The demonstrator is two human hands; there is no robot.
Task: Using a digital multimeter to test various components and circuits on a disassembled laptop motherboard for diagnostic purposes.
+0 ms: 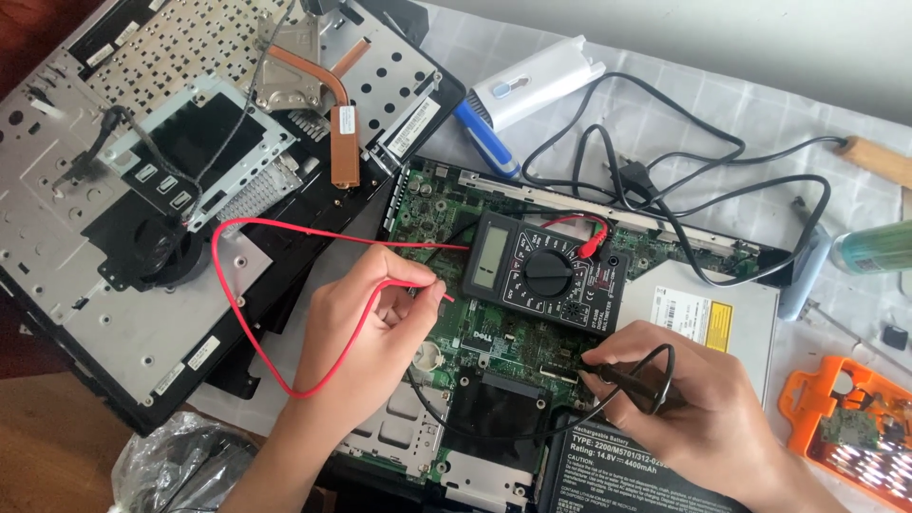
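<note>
Both hands pinched probes over a green circuit board (pixel 494 342): left hand (pixel 366 328) closed on the red probe (pixel 446 296), right hand (pixel 689 399) on the black probe (pixel 617 372), apparently touching the board. Between them lay a black multimeter (pixel 543 271).

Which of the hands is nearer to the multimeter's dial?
Right, narrowly. The right hand holds the black probe just below the multimeter; the left hand holds the red probe off its left edge.
</note>
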